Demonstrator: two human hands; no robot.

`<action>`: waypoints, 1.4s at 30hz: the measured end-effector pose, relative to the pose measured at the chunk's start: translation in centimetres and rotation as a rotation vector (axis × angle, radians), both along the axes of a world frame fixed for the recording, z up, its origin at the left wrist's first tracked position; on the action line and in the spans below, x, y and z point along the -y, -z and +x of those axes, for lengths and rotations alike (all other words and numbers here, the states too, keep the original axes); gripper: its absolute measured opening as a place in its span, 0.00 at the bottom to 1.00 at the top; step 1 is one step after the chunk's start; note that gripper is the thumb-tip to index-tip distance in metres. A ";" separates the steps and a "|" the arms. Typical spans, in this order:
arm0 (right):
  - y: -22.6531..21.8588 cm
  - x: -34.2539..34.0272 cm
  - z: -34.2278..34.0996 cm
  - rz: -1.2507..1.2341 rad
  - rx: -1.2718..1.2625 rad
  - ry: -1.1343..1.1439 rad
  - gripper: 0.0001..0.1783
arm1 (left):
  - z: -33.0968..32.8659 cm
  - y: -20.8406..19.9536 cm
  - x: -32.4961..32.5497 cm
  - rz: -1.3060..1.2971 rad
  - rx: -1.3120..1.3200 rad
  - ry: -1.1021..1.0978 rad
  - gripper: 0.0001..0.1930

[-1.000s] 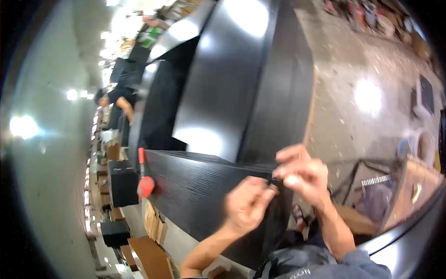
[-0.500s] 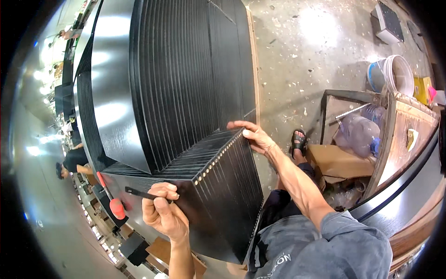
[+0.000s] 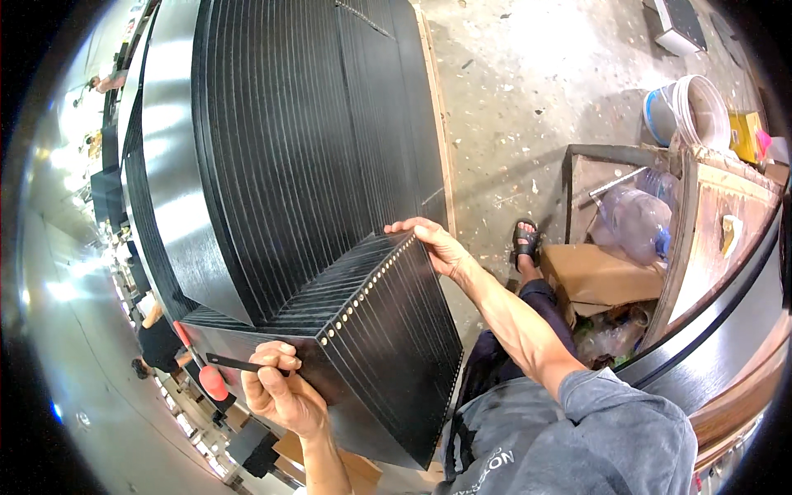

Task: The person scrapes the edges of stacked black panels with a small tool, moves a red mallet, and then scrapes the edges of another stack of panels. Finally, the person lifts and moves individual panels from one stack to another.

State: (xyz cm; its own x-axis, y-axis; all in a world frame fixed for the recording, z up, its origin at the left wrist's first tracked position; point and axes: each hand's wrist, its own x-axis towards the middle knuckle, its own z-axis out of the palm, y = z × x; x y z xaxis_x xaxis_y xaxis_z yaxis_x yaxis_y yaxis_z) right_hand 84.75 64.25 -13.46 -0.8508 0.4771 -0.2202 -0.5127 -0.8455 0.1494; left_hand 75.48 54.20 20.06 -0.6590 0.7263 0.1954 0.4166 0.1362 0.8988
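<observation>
My left hand (image 3: 287, 394) is closed in a pinch on a thin flat black strip (image 3: 235, 362) with a small hole at its end; it sits beside the near left corner of a stack of black panels (image 3: 388, 351). A row of pale round dots runs along the upper edges of these panels. At the row's far end, my right hand (image 3: 441, 250) rests on the corner of the stack, fingers stretched over the top and thumb at the edge. Left of my left hand is a red-headed tool (image 3: 214, 383) with a red-tipped handle, lying against the panels.
A larger stack of black boards (image 3: 280, 148) rises beyond. On the right stand a wooden crate (image 3: 718, 223) with a cardboard box (image 3: 602, 272) and a clear plastic jug (image 3: 631, 223), and a white bucket (image 3: 701, 115). At far left another person (image 3: 161, 342) appears.
The view has shifted, so the stacks appear farther left. Both my hands keep nearly the same places on the stack, and the black strip stays in my left hand.
</observation>
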 end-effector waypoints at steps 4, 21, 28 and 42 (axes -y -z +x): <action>1.6 -0.7 -0.1 0.036 0.050 0.018 0.12 | 0.5 0.6 -0.7 0.001 -0.036 -0.068 0.15; 1.1 -2.3 -0.1 0.244 0.199 -0.141 0.18 | 0.6 0.4 -0.5 0.039 0.055 -0.013 0.12; -0.1 -3.9 1.0 0.691 0.152 -0.142 0.16 | 0.4 0.5 -0.4 0.057 0.030 -0.032 0.12; -5.7 -8.7 1.7 1.227 0.216 -0.277 0.21 | 0.4 0.6 -0.4 0.068 0.008 -0.005 0.12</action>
